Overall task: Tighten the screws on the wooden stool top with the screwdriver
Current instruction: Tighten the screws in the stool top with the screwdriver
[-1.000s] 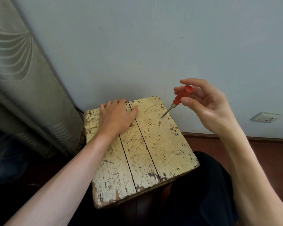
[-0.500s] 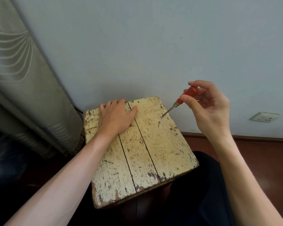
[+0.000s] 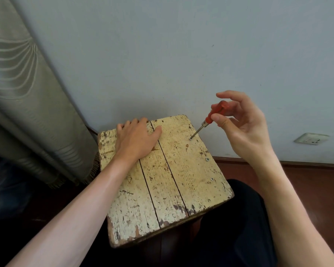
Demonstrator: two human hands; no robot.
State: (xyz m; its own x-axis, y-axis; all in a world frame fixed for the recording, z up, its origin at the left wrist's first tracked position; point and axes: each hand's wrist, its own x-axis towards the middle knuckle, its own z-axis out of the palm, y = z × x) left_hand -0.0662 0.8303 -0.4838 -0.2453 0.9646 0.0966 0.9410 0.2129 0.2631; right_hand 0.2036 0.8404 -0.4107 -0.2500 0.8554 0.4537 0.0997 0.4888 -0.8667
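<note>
Driving tool: we see the screwdriver (image 3: 211,118), with a red handle and a thin metal shaft. It is tilted with the handle up and to the right, and its tip sits on a screw (image 3: 190,139) near the far right corner of the stool top (image 3: 189,170).
Stool top: three worn, pale yellow planks with chipped paint, close against the wall (image 3: 162,54). Along its right edge we find a middle screw (image 3: 207,159) and a near screw (image 3: 211,179), both apart from the tool.
Right hand: our right hand (image 3: 245,132) pinches the red handle between the thumb and the curled fingers. The index finger arches above the handle's end. The palm faces left, the wrist is held clear of the wood, and the forearm rises from the lower right.
Left hand: our left hand (image 3: 137,140) lies flat and palm down on the far left part of the top. The fingers are together at the far edge, the thumb is spread to the right across a plank gap, and the forearm comes in from the lower left.
Surroundings: a grey curtain (image 3: 27,112) hangs to the left, a socket (image 3: 310,139) sits low on the wall at right, a reddish floor (image 3: 316,182) runs beneath it, and dark trousers (image 3: 229,228) lie beside the stool.
</note>
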